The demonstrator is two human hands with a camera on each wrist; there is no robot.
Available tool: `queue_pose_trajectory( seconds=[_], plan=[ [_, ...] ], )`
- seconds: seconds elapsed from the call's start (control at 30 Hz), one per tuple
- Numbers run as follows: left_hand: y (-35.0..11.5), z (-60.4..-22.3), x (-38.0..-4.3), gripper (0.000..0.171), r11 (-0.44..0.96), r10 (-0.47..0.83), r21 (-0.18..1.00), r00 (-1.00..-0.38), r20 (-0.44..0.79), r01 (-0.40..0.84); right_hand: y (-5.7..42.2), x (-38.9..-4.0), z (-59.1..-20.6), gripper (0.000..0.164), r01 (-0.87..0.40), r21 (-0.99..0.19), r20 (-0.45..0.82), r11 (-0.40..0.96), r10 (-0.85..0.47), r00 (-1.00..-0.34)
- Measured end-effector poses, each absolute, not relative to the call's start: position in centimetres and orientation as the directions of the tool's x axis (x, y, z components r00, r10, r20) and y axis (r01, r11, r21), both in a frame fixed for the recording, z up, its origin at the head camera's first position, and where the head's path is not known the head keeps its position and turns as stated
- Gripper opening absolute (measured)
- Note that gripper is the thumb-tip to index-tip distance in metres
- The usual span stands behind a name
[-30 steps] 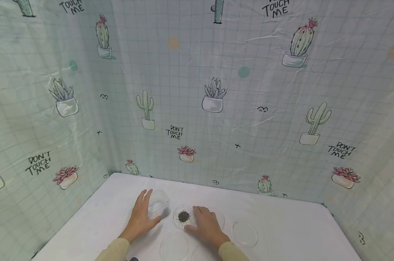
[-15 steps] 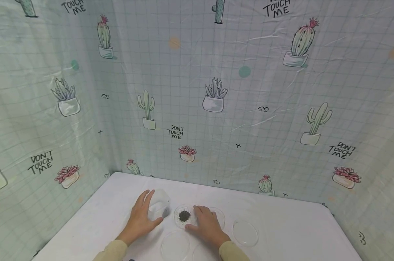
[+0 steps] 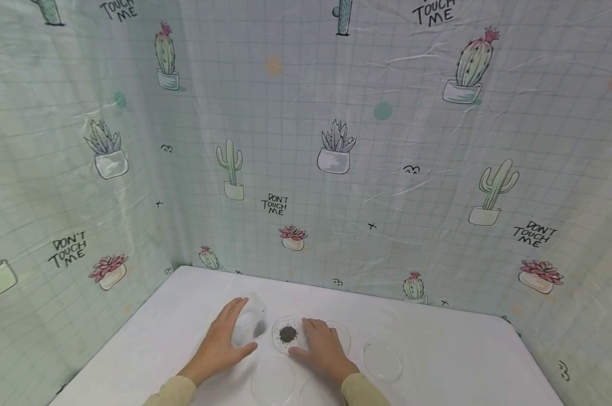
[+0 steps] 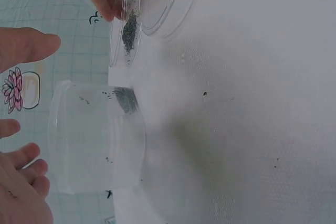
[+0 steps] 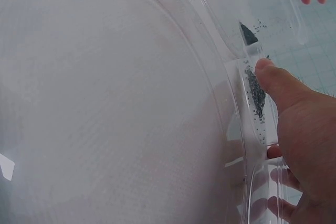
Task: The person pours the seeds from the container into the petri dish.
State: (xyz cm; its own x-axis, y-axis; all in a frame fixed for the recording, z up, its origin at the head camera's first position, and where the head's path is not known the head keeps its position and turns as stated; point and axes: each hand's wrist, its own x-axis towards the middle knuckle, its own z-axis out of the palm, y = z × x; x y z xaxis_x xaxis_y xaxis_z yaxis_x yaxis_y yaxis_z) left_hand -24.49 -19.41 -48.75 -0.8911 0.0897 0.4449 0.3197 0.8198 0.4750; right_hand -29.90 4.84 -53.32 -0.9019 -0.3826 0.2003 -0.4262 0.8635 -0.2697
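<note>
- Head view: a person's left hand (image 3: 224, 341) stood spread beside a clear plastic tub (image 4: 89, 129), thumb and fingers well parted; I saw no grasp, and couldn't tell whether any finger touched it.
- Just right of the tub sat a clear dish (image 3: 275, 342) with a pile of dark grains (image 3: 288, 334) in its middle and specks scattered round it.
- The right hand (image 3: 326, 349) gripped that dish by its right side, thumb toward the near edge, fingers toward the far one.
- More dark grains lay in the tub's corner nearest the dish; whether the tub stood quite level I couldn't tell.
- Other dishes lay close by: a near dish (image 3: 274, 382), a right-hand dish (image 3: 382, 361), another partly behind the right hand.
- To my eye, tipping the dish could slide grains over its low rim.
- A careless left-hand nudge could knock the tub into the dish and spill both; stray specks (image 4: 205, 93) dotted the white table (image 3: 453, 361).
</note>
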Motion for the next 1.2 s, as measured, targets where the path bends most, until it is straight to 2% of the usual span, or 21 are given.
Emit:
queue_pose_trajectory(
  seconds=[0.5, 0.63, 0.83, 1.2],
  plan=[
    [-18.8, -48.3, -23.3, 0.091, 0.747, 0.170, 0.566, -0.922, 0.347, 0.350, 4.8, -29.7, -53.1, 0.079, -0.435, -0.283, 0.225, 0.855, -0.382, -0.896],
    [-18.8, -48.3, -23.2, 0.087, 0.715, 0.215, 0.574, -0.907, 0.362, 0.399, 4.8, -29.8, -53.3, 0.080, -0.426, -0.299, 0.208, 0.854, -0.377, -0.902],
    [-18.7, -48.5, -23.2, 0.087, 0.697, 0.292, 0.515, -0.853, 0.432, 0.499, 4.8, -29.9, -53.5, 0.080, -0.427, -0.295, 0.212, 0.855, -0.377, -0.902],
    [-18.5, -48.9, -22.8, 0.086, 0.636, 0.396, 0.550, -0.841, 0.368, 0.541, 4.8, -29.9, -53.4, 0.080, -0.432, -0.274, 0.216, 0.859, -0.383, -0.898]
  ],
)
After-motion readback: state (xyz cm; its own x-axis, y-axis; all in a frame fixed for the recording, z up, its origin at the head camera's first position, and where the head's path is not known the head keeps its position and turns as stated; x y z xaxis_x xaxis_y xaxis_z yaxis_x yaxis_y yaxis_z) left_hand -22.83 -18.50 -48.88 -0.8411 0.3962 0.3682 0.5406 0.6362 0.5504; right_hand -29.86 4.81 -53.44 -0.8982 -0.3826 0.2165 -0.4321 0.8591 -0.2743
